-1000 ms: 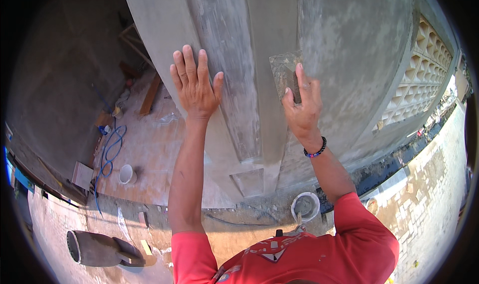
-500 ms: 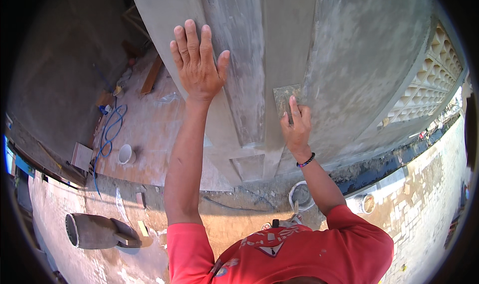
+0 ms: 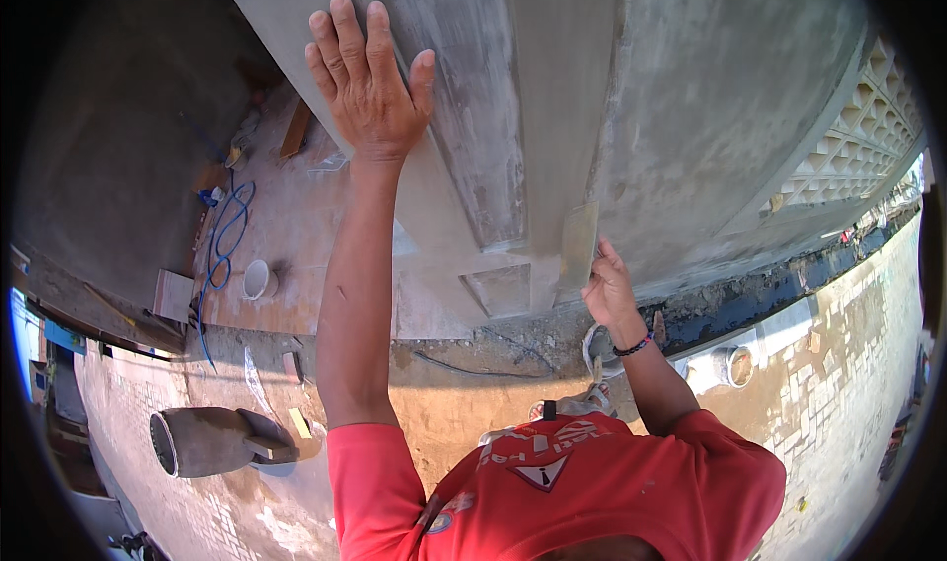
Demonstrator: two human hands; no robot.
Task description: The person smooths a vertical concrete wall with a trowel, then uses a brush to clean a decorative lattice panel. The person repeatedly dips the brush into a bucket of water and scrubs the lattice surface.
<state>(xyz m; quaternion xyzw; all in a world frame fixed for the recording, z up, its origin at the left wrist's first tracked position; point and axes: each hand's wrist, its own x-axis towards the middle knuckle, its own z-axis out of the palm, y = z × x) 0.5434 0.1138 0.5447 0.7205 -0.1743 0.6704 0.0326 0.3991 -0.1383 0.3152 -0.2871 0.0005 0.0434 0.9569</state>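
Observation:
My left hand lies flat, fingers spread, on the smooth grey plaster border left of a recessed panel in the column. Lower down and to the right, my right hand holds a thin rectangular plastering float by its right side. The float rests near the foot of the raised plaster strip, at its corner with the grey wall. My fingers partly hide behind the float's edge, and its grip is not visible.
A bucket stands below my right hand, near my feet. Dark water fills a ditch along the wall. Left are a white bucket, a blue hose and a dark drum lying sideways. Patterned vent blocks sit at right.
My right hand has slid the float down the strip and turned it more edge-on. My left hand stays flat on the plaster, appearing slightly higher and further left as the view shifts.

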